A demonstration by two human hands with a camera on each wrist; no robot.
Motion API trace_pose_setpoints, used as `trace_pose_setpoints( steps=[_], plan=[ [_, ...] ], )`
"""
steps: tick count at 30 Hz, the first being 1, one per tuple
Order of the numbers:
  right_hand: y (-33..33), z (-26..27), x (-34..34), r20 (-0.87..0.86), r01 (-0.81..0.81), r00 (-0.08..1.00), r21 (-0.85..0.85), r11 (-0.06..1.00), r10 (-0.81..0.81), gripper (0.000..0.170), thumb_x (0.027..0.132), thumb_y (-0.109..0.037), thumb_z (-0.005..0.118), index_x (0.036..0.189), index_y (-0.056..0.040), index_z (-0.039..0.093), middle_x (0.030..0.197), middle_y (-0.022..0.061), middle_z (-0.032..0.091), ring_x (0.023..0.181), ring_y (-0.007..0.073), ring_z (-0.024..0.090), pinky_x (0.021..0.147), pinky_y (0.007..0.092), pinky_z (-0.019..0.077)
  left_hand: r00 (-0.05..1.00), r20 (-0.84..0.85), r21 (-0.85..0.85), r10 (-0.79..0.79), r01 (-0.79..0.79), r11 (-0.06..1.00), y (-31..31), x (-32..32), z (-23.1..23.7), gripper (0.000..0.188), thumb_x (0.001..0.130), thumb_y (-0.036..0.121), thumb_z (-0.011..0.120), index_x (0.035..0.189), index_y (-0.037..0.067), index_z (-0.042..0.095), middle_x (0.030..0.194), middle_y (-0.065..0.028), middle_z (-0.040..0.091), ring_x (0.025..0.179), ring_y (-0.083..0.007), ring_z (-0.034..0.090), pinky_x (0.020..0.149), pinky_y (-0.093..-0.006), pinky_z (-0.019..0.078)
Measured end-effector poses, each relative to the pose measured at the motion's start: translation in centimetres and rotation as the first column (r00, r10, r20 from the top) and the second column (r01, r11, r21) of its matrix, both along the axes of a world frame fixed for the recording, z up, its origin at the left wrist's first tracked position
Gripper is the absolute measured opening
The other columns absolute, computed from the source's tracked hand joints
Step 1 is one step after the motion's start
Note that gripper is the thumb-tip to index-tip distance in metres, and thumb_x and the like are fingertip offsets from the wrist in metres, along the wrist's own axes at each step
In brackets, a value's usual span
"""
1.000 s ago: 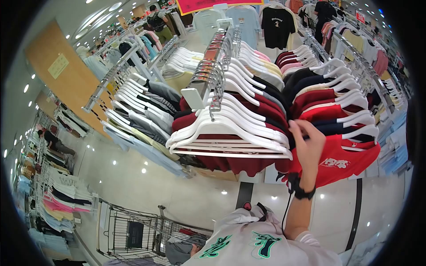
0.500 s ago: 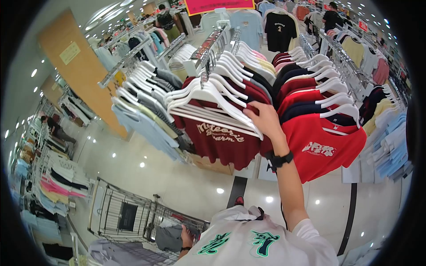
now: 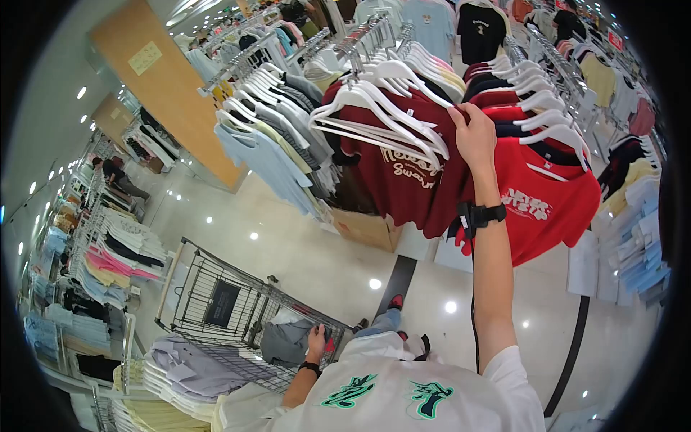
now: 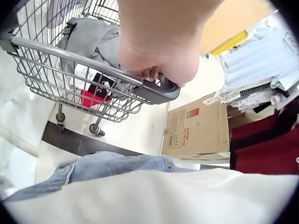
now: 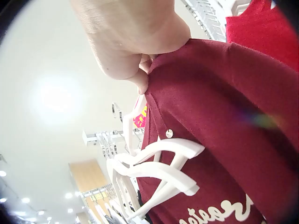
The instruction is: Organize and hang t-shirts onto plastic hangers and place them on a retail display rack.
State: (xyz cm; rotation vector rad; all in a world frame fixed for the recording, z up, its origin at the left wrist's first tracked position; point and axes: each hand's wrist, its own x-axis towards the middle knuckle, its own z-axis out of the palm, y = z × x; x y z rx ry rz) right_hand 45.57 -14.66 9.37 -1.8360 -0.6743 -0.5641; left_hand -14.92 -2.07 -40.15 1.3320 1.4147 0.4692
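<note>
My right hand (image 3: 475,140) pinches the shoulder of a maroon T-shirt (image 3: 428,209), right at the end of its white hanger. In the right wrist view the thumb and fingers hold a fold of the maroon cloth (image 5: 201,88), which carries cream lettering. Several bare white hangers (image 5: 163,172) overlap the shirt's front. Low in the head view is my left hand (image 3: 317,342) at the shopping cart. Its fingers curl round the dark handle end (image 4: 161,92) of the cart's grey rim (image 4: 70,55). Grey clothing (image 4: 93,39) lies in the basket below.
A red T-shirt (image 3: 551,205) hangs just right of my right arm. To the left hang light blue shirts (image 3: 263,158). Under the rack stands a cardboard box (image 4: 196,126). A lavender shirt (image 3: 194,360) hangs beside the cart. A wood-coloured pillar (image 3: 165,93) rises behind.
My right hand moved from beside the hangers onto a maroon T-shirt's shoulder and drew it rightward, apart from the bare hangers. The shirt's front shows more. My left hand shows more at the cart.
</note>
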Motion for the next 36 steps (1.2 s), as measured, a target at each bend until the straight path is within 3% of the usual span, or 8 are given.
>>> trace_pose_setpoints(
  steps=[3, 6, 11, 16, 22, 27, 29, 36],
  plan=[
    [-4.5, -2.1, -0.8, -0.096, -0.008, 0.995, 0.039, 0.999, 0.012, 0.029, 0.096, -0.029, 0.067, 0.100, -0.0009, 0.070, 0.088, 0.0206, 0.070, 0.080, 0.0398, 0.066, 0.072, 0.0422, 0.0500, 1.000, -0.011, -0.058, 0.021, -0.022, 0.998, 0.0, -0.1, 0.0, 0.066, 0.101, 0.041, 0.064, 0.136, -0.013, 0.053, 0.118, -0.0201, 0.069, 0.106, -0.0254, 0.065, 0.093, -0.0359, 0.0506],
    [-10.8, -7.7, -1.8, -0.334, -0.102, 0.924, 0.255, 0.961, 0.187, 0.024, 0.092, -0.018, 0.074, 0.088, 0.0048, 0.066, 0.071, 0.0007, 0.055, 0.070, 0.0094, 0.047, 0.064, 0.0280, 0.0397, 1.000, -0.029, -0.073, 0.003, -0.005, 0.997, -0.2, 0.0, 0.6, 0.064, 0.101, 0.040, 0.065, 0.135, -0.013, 0.054, 0.115, -0.0194, 0.069, 0.102, -0.0242, 0.066, 0.089, -0.0339, 0.0519],
    [-19.3, -16.0, -8.3, -0.548, 0.103, 0.836, 0.198, 0.975, 0.023, 0.033, 0.093, -0.021, 0.077, 0.073, -0.0002, 0.062, 0.067, -0.0067, 0.047, 0.066, 0.0055, 0.039, 0.059, 0.0256, 0.0301, 0.993, -0.080, -0.141, -0.083, 0.071, 0.987, 0.8, -0.3, 2.8, 0.061, 0.100, 0.040, 0.067, 0.134, -0.010, 0.056, 0.111, -0.0186, 0.071, 0.093, -0.0244, 0.069, 0.085, -0.0358, 0.0543],
    [-22.9, -22.8, -16.1, -0.578, 0.212, 0.796, -0.013, 0.977, -0.180, 0.045, 0.097, -0.029, 0.073, 0.068, 0.0049, 0.064, 0.060, -0.0013, 0.052, 0.060, 0.0065, 0.041, 0.055, 0.0296, 0.0344, 0.659, -0.397, -0.300, -0.639, 0.565, 0.769, 5.2, -1.2, 4.6, 0.064, 0.097, 0.056, 0.060, 0.109, -0.007, 0.072, 0.089, -0.0186, 0.076, 0.081, -0.0307, 0.074, 0.081, -0.0402, 0.0568],
    [-21.0, -26.0, -24.2, -0.568, 0.104, 0.765, -0.359, 0.928, -0.305, 0.045, 0.093, -0.034, 0.074, 0.072, 0.0052, 0.069, 0.054, 0.0083, 0.054, 0.050, 0.0122, 0.046, 0.050, 0.0339, 0.0394, 0.327, -0.532, -0.229, -0.781, 0.832, 0.505, 7.8, 1.9, 10.9, 0.070, 0.096, 0.062, 0.056, 0.094, -0.005, 0.075, 0.098, -0.0259, 0.074, 0.101, -0.0406, 0.070, 0.090, -0.0472, 0.0548],
    [-15.3, -20.3, -27.7, -0.693, -0.299, 0.720, -0.277, 0.913, 0.026, 0.037, 0.092, -0.024, 0.073, 0.073, 0.0066, 0.065, 0.057, 0.0006, 0.049, 0.060, 0.0088, 0.044, 0.056, 0.0303, 0.0357, 0.573, -0.246, 0.072, -0.782, 0.815, 0.575, 5.7, 4.2, 16.0, 0.061, 0.092, 0.044, 0.071, 0.130, -0.002, 0.062, 0.114, -0.0256, 0.071, 0.105, -0.0448, 0.068, 0.093, -0.0477, 0.0540],
    [-13.3, -18.1, -27.9, -0.729, -0.497, 0.646, -0.174, 0.850, 0.228, 0.030, 0.091, -0.022, 0.075, 0.080, 0.0059, 0.069, 0.063, 0.0018, 0.058, 0.062, 0.0090, 0.048, 0.058, 0.0291, 0.0403, 0.710, -0.227, 0.706, -0.667, 0.591, 0.389, 4.2, 6.6, 19.6, 0.056, 0.092, 0.040, 0.071, 0.129, -0.001, 0.062, 0.117, -0.0241, 0.071, 0.103, -0.0464, 0.067, 0.093, -0.0478, 0.0539],
    [-9.2, -16.4, -28.0, -0.694, -0.536, 0.631, -0.066, 0.842, 0.347, 0.020, 0.093, -0.014, 0.073, 0.089, 0.0049, 0.074, 0.070, 0.0003, 0.065, 0.068, 0.0077, 0.055, 0.063, 0.0256, 0.0446, 0.594, -0.074, 0.470, -0.801, 0.729, 0.497, 5.2, 9.6, 25.9, 0.037, 0.096, 0.033, 0.068, 0.111, 0.000, 0.067, 0.089, -0.0255, 0.069, 0.087, -0.0448, 0.065, 0.077, -0.0495, 0.0516]
  ],
)
